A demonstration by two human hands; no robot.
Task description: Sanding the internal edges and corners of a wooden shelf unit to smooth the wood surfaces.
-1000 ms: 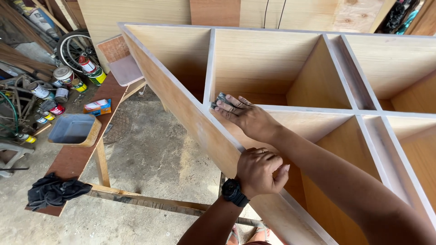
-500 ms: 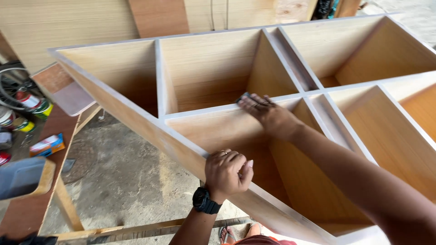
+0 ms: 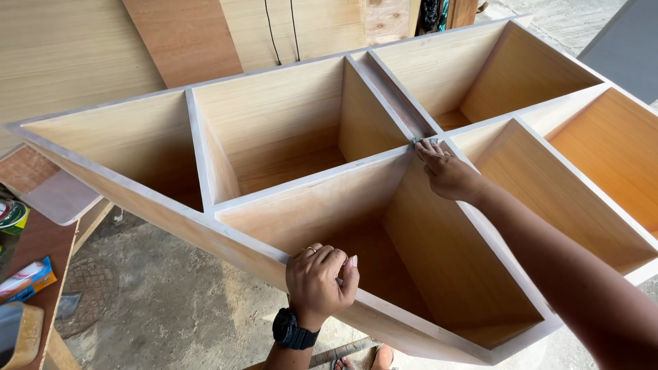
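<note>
Two hands are at work on a large pale plywood shelf unit (image 3: pixel 274 130) divided into open compartments, lying with its front edges turned up toward the camera. The right hand (image 3: pixel 449 175), fingers held together and flat, presses a small grey sanding pad (image 3: pixel 419 142) onto the junction where an upright divider meets the long middle rail; only a sliver of the pad shows under the fingertips. The left hand (image 3: pixel 321 277), wearing a black wristwatch (image 3: pixel 293 330), curls over the near front rail and grips it, steadying the unit. Judging by the surface, the front edges look whitish and dulled along the near rail and the left dividers, which suggests those have been rubbed down; whether the far right edges are done cannot be told. Room for the right arm is open above the compartments, with thin rails to follow and deep boxes on either side. Beyond the left end, near it, stand a brown wooden bench (image 3: pixel 41 240) with small packets and a bare concrete floor (image 3: pixel 171 301).
</note>
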